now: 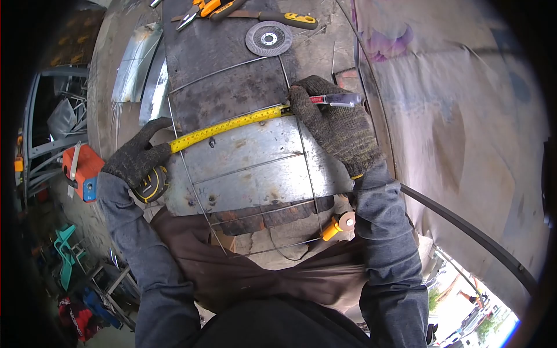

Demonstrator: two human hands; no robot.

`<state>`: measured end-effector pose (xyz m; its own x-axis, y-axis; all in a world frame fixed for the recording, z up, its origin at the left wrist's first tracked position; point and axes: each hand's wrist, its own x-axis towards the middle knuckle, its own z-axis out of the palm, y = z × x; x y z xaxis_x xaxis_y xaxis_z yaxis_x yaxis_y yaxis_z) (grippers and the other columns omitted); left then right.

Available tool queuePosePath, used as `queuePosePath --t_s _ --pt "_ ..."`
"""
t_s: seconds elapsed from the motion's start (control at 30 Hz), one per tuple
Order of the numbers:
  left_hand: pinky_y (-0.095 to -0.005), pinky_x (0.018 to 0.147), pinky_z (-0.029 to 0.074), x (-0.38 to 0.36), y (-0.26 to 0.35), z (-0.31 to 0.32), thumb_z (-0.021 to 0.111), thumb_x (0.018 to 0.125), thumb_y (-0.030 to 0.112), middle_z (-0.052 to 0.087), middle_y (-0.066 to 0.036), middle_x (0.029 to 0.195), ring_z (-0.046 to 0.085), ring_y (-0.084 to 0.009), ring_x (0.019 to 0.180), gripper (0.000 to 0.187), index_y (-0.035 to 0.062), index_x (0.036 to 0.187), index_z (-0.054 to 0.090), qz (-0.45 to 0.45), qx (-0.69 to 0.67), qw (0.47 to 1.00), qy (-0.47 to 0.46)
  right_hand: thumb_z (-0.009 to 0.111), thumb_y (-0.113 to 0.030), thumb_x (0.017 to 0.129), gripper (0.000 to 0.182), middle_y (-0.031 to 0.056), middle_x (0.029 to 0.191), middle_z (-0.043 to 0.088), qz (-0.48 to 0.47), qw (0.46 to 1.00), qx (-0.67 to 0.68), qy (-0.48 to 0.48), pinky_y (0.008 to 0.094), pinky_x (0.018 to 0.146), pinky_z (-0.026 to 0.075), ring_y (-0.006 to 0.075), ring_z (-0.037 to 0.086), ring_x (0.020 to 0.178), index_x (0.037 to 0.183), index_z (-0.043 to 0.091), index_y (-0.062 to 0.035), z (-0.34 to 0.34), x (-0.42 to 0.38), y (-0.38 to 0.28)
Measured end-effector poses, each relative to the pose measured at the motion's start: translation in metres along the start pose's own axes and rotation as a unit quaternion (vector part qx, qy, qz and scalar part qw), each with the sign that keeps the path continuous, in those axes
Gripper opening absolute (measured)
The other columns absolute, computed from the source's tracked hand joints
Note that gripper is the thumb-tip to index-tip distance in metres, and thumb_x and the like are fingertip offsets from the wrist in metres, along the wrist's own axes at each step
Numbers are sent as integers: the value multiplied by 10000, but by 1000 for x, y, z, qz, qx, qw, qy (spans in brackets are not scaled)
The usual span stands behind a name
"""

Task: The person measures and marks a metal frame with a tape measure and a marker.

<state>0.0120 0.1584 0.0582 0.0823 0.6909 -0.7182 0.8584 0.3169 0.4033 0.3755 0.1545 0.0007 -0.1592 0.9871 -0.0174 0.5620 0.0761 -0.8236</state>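
My left hand (138,155), in a dark knitted glove, is closed around the tape measure, whose black case (152,184) shows below the palm. The yellow blade (229,124) stretches across a frame of thin metal rods (248,167) over a shiny metal sheet (255,142). At the blade's far end, my right hand (336,119), gloved too, pinches its tip near a rod. A marker (336,100) with a red label and clear cap lies across the right hand, held against the fingers.
A flap disc (268,39), a yellow-handled tool (299,21) and orange-handled pliers (213,7) lie at the top. An orange and blue box (84,172) stands at left. A yellow grinder (337,226) sits below the frame. A dark bar (470,235) runs along the right.
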Motion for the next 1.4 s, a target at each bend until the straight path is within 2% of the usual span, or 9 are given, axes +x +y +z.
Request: queuePosePath --t_s 0.17,0.37,0.53,0.67,0.73,0.93,1.17,1.23,1.4 --pt "-321 707 491 -3 6 0 594 952 310 646 -110 799 647 -177 766 569 232 1488 420 -9 9 1000 0 651 -379 958 401 193 931 720 17 1000 -20 -12 380 725 581 302 722 840 1113 687 -11 -1 1 -2" --pt "-327 728 495 -5 9 1 592 954 314 637 -108 823 641 -176 777 573 224 1494 421 -13 4 1000 8 664 -377 952 403 182 920 723 14 999 53 1 373 724 575 290 720 843 1101 688 -3 1 0 0" --pt "-325 757 496 1 -3 5 595 951 313 646 -109 865 639 -172 796 582 196 1494 423 45 -10 999 29 670 -373 952 393 171 904 722 -10 999 47 15 374 698 563 272 713 811 1091 689 -6 7 1 10" --pt "-323 774 499 -2 3 2 598 949 311 655 -118 901 639 -174 801 582 200 1493 426 -2 26 1000 15 664 -378 956 393 173 893 718 1 1000 11 3 375 696 563 270 713 801 1096 689 -13 5 2 8" --pt "-323 780 501 1 -4 5 600 948 313 664 -128 912 644 -178 810 582 204 1493 427 49 14 998 38 653 -385 962 393 177 880 713 2 1000 24 17 374 694 564 275 713 792 1097 686 -18 5 0 7" --pt "-323 779 503 -6 12 0 596 945 310 670 -128 892 658 -182 828 588 202 1497 423 -26 25 999 12 646 -372 969 382 180 872 709 6 1000 25 6 369 691 562 274 711 786 1108 683 -18 4 0 7" --pt "-329 787 507 -4 7 -1 589 942 291 667 -133 933 659 -183 851 591 188 1500 425 -24 4 1000 -1 631 -340 984 328 150 853 710 -25 998 51 33 355 678 555 247 709 770 1064 678 -26 5 0 3" --pt "-330 788 509 -1 -1 -1 594 939 293 660 -138 946 656 -184 855 596 183 1500 428 16 9 1000 3 627 -327 988 305 133 843 712 -24 998 41 33 349 679 554 234 711 764 1054 674 -33 4 0 3" --pt "-329 777 506 -5 7 -2 597 936 297 654 -136 928 650 -183 842 598 195 1501 429 0 -9 1000 -4 612 -324 995 297 131 834 711 -40 998 36 30 358 681 558 236 711 752 1058 676 -41 5 2 4"
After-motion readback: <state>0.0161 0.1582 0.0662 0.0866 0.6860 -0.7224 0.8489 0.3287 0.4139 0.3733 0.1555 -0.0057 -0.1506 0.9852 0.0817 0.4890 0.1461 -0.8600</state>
